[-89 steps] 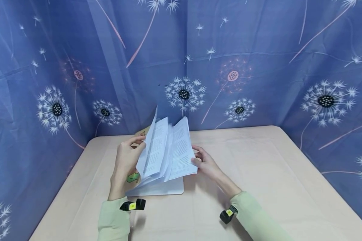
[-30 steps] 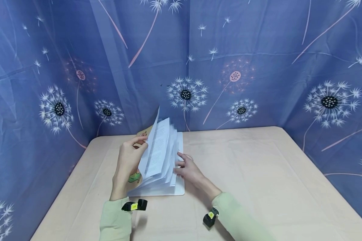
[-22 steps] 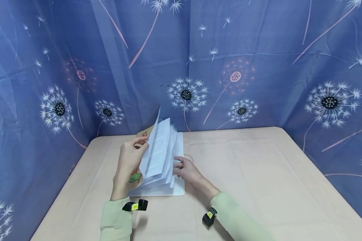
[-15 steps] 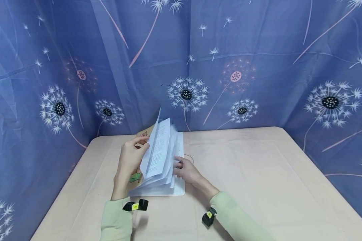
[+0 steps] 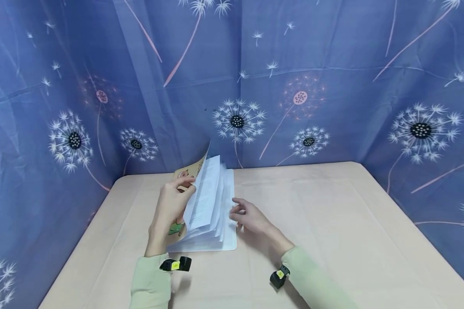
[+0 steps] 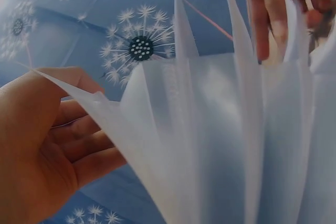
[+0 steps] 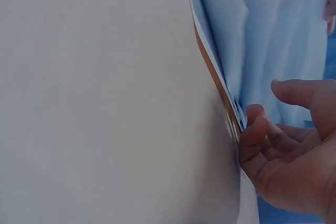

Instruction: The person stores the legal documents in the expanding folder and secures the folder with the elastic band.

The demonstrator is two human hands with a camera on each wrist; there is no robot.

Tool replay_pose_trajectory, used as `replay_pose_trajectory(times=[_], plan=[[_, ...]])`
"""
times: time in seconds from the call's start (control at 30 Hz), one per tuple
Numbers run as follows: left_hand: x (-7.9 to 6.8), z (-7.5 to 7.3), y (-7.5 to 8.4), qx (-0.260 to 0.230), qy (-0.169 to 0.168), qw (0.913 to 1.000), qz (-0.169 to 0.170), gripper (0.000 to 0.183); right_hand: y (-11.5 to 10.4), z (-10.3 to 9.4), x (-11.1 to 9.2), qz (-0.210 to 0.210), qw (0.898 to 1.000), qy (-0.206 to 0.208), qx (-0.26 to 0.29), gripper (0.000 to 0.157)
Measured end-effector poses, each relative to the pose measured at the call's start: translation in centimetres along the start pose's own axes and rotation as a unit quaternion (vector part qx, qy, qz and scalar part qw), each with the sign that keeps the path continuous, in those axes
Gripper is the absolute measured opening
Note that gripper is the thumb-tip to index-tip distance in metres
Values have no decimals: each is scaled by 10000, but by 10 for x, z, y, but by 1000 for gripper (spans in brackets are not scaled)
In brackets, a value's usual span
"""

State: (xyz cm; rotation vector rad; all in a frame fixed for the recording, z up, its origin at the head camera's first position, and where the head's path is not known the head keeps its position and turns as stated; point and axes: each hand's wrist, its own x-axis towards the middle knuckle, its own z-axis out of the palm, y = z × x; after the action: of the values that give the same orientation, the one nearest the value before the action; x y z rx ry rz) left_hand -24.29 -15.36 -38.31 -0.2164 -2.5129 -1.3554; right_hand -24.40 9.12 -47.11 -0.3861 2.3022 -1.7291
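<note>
A folder of clear sleeves (image 5: 205, 193) with printed sheets in them stands partly open on the table, its leaves fanned. Its tan front cover (image 5: 189, 170) carries cartoon pictures and is tilted up on the left. My left hand (image 5: 169, 208) pinches the edge of the raised cover and front leaf between thumb and fingers. Translucent sleeves (image 6: 218, 129) spread out beside that hand in the left wrist view. My right hand (image 5: 253, 218) is at the folder's right edge, fingers loosely bent, thumb apart from them. In the right wrist view its fingertips (image 7: 256, 124) lie right at the back cover's edge.
The folder's white back part (image 5: 228, 244) lies flat on a pale cloth-covered table (image 5: 313, 214). Blue dandelion-print curtains (image 5: 332, 86) rise behind the table and along both sides. A black wrist camera (image 5: 279, 277) is strapped over each green sleeve.
My right hand has let go of the leaves it held at the right, which now lean left, and has drawn slightly right. My left hand has shifted a little right with the cover.
</note>
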Motion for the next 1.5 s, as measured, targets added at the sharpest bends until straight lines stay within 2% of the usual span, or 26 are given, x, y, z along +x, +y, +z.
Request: replay_pose_trajectory(times=[0.1,0.27,0.47,0.57,0.7,0.83,0.93,1.2,1.37,1.43,1.5], plan=[[1,4,-1,104,-33,9999,97,29,2,-9,-2,40,9998,89,144,58],[3,13,-3,246,-50,9995,171,27,4,-22,-7,183,9995,271,39,53],[4,25,-6,324,-295,9989,179,27,10,-34,-11,237,9992,314,-40,51],[4,28,-8,180,-521,9985,-35,28,13,-38,-11,274,9994,189,21,52],[1,34,-11,57,-984,9944,-384,32,16,-44,-10,374,9993,26,-97,56],[-1,44,-14,41,-1349,9897,-474,34,20,-49,-7,367,9991,-11,-219,60],[-3,53,-16,82,-1481,9877,-494,33,22,-51,-4,343,9992,-65,-175,62],[-5,76,-22,503,-1779,9816,-482,27,25,-59,-4,390,9987,-328,21,65],[-9,88,-22,1262,-1743,9762,-272,24,26,-65,-2,613,9956,-614,344,65],[-11,91,-20,1703,-1798,9687,-164,22,25,-66,-2,729,9939,-657,505,66],[-13,93,-19,2108,-1992,9570,1,22,24,-66,-2,778,9929,-682,587,66]])
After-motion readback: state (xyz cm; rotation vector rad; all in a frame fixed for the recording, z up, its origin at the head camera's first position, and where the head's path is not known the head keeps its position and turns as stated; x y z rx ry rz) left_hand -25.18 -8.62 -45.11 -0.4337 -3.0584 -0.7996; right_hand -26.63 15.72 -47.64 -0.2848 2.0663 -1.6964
